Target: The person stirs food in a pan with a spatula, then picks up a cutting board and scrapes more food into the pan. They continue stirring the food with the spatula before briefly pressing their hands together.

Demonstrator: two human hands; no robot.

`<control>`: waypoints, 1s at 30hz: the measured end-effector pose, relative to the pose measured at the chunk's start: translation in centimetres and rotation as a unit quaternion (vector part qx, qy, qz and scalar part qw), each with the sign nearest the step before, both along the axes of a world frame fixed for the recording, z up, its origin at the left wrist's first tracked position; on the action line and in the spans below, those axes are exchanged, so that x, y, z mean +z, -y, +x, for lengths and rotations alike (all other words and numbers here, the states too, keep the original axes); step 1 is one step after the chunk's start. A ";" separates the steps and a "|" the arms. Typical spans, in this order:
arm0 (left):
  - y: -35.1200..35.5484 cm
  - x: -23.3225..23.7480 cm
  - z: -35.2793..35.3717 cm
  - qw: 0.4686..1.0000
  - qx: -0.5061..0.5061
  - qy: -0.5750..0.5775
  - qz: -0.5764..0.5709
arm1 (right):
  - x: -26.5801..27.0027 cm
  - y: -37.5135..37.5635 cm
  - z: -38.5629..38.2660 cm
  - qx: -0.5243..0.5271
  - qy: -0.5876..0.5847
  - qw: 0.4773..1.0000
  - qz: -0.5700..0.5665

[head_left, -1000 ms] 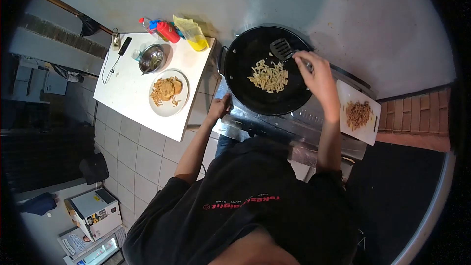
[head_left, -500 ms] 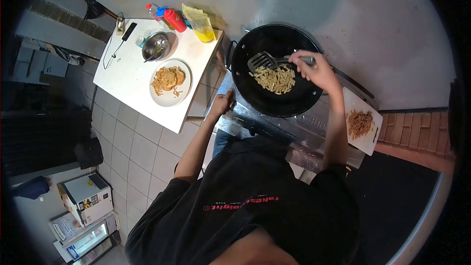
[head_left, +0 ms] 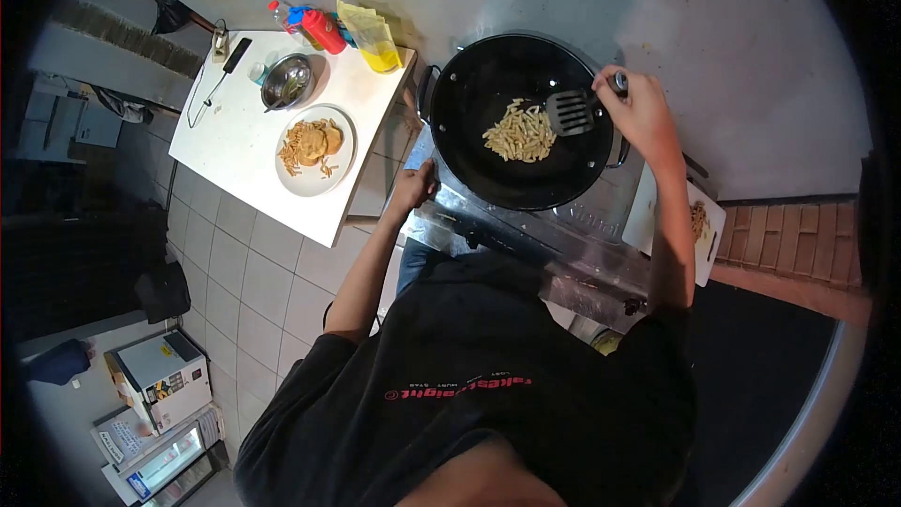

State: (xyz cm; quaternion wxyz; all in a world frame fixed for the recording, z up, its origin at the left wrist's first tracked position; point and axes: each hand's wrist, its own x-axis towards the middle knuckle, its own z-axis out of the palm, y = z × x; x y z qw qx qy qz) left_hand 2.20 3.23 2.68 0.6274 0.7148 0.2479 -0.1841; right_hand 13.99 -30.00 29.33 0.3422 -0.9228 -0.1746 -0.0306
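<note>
A black slotted spatula [head_left: 571, 114] is held by its handle in my right hand [head_left: 636, 108], over the right side of a large black wok [head_left: 507, 190]. The spatula's head is just right of a heap of pale cut strips [head_left: 521, 134] in the wok. My left hand [head_left: 414, 184] rests with curled fingers at the left edge of the metal stove [head_left: 450, 216], left of the wok. Whether those fingers grip the edge or anything else is too small to tell.
On the white table [head_left: 235, 169] at left stand a plate of food [head_left: 314, 150], a metal bowl [head_left: 288, 82], a red bottle [head_left: 324, 31] and a yellow pouch [head_left: 373, 42]. A white cutting board [head_left: 710, 235] with brown strips lies right of the stove, partly behind my right forearm.
My right hand and the spatula have moved right, from the heap's upper left to its right side. The heap has shifted slightly, and my forearm now covers more of the cutting board.
</note>
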 end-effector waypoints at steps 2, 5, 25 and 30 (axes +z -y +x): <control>0.1 -0.3 -0.1 1.000 0.011 0.004 0.018 | -0.8 0.3 1.5 -0.009 0.017 0.999 -0.028; 0.3 0.5 -0.2 1.000 0.018 0.004 0.019 | -2.9 1.0 3.9 0.003 0.002 1.000 -0.018; 0.5 1.1 -0.2 1.000 0.022 -0.006 0.019 | -8.6 -4.1 -13.4 0.093 0.067 0.988 0.106; 0.1 -0.7 0.0 1.000 0.018 0.010 0.012 | -8.5 -2.9 -16.5 0.123 0.101 0.987 -0.008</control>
